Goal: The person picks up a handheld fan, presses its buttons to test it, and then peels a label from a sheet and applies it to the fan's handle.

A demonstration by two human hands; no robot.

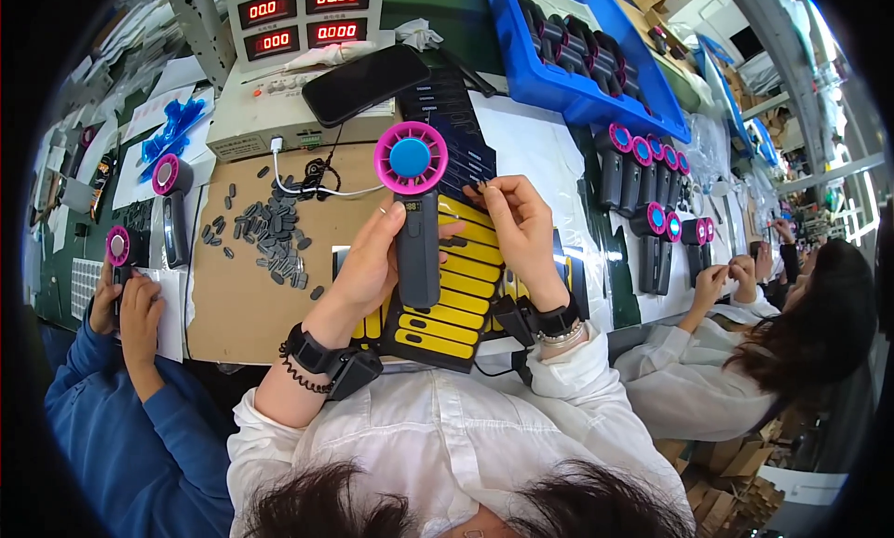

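My left hand (365, 263) is wrapped round the grey handle of a handheld fan (418, 259), held upright with its pink grille and blue centre at the top. A small lit display shows on the handle near my thumb. My right hand (523, 229) is just right of the fan, thumb and forefinger pinched together over a dark sticker sheet (452, 119). Whatever sits between those fingertips is too small to make out. Below the fan lies a black sheet with yellow strips (456, 301), partly covered by the fan and my hands.
Small grey plastic pieces (270, 231) lie scattered on cardboard at left. Behind stand a power meter (307, 68) and a black phone (365, 84). A blue crate (577, 91) of fans is at back right, with several fans (643, 166) beside it. Co-workers sit on both sides.
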